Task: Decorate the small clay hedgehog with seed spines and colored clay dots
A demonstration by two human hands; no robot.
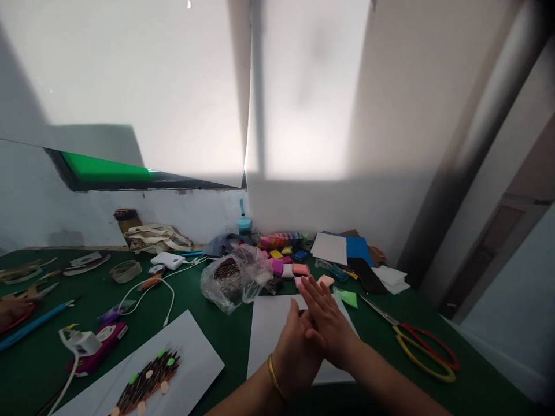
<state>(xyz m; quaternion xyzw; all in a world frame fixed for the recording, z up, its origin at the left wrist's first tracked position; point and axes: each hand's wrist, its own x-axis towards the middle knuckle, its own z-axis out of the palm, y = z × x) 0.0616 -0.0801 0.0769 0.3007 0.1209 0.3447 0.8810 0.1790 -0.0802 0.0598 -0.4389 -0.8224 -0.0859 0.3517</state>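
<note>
My left hand (299, 348), with a gold bangle (274, 375) on its wrist, is cupped palm to palm with my right hand (329, 329). The right fingers lie straight across the left palm. Whatever may be between the palms is hidden. Both hands are above a blank white sheet (269, 326) on the green table (234, 358). Just beyond the fingertips lie small soft-clay packs, among them a peach one (326, 280), a salmon one (300, 269) and a light green one (347, 297).
Red-and-yellow scissors (422, 346) lie to the right. A second sheet (197, 352) bears a spiky brown shape (150, 375) with green and peach dots. A clear plastic bag (234, 277), a white charger (87, 342) and cables are to the left. Another person's hand (15, 312) is at far left.
</note>
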